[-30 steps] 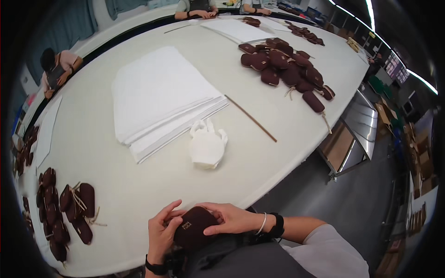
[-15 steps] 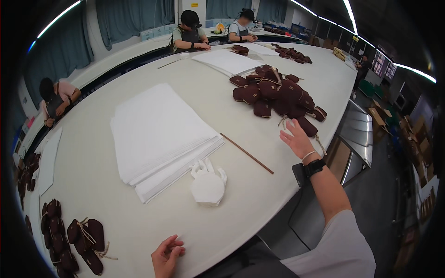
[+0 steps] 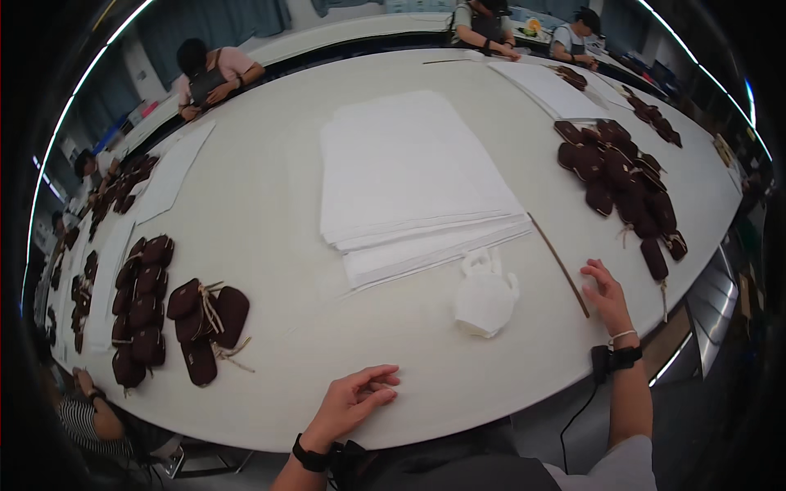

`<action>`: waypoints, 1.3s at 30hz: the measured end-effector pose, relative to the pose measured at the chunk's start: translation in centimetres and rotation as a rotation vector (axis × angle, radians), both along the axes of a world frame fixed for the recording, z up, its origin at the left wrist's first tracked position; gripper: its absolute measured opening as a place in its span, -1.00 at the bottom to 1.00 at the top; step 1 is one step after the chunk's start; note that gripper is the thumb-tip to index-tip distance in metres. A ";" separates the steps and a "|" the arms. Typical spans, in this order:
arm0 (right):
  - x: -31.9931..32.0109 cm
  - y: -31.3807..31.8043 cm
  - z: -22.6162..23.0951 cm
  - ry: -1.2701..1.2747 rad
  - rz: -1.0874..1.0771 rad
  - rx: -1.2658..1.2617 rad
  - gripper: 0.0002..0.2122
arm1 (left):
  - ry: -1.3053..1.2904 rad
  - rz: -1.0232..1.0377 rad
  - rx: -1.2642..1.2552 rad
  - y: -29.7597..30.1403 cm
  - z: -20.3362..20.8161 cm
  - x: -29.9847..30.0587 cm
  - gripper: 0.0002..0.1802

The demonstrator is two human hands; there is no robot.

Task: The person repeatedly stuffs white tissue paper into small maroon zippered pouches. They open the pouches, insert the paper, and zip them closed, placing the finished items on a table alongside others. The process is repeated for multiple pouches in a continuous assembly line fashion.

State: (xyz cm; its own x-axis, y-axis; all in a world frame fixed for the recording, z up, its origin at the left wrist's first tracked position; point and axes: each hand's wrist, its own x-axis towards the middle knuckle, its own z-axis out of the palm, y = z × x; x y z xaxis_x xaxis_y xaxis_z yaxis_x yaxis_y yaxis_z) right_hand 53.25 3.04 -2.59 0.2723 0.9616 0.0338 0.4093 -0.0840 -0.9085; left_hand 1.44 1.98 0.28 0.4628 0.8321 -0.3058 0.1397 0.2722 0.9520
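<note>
My left hand [image 3: 359, 401] hovers by the near edge of the table, its fingers loosely bent and apart, with nothing in it. Over on the right, my right hand [image 3: 607, 299] is open and empty too, beside the near end of a thin brown stick [image 3: 560, 263]. Beyond it lies a heap of dark brown zippered pouches [image 3: 610, 168] with beige cords. Between my hands rests a white, soft-looking item with loops [image 3: 486, 301]; its kind I cannot make out. Just past that is a stack of large white sheets [image 3: 409, 168], the lower ones fanned out.
On the left stand rows of brown pouches [image 3: 146, 303] and a loose group of pouches [image 3: 205, 319]. More white sheets [image 3: 174, 173] lie farther along the white table [image 3: 270, 360]. Several people sit around its edge, one in a striped top [image 3: 90, 421] at near left.
The view has swung left, so the table's things appear farther right. My right hand has drawn back from the brown pouch heap, still empty. My left hand reaches a little farther over the table.
</note>
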 end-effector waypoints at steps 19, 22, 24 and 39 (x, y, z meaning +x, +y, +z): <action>3.6 -0.6 -1.5 -0.071 0.047 0.006 -0.65 | 1.479 0.398 0.744 7.7 -3.1 -19.5 -0.22; 2.0 -0.1 0.9 -0.138 0.137 0.023 -0.59 | 1.457 0.336 0.736 7.5 -2.3 -18.8 -0.25; -7.6 -0.9 7.1 -0.471 0.265 0.159 -0.53 | 1.472 0.341 0.840 6.6 -2.1 -18.1 -0.27; -15.5 1.2 5.9 -1.088 0.691 0.206 -0.54 | 1.379 0.087 1.006 6.0 -1.4 -13.6 -0.73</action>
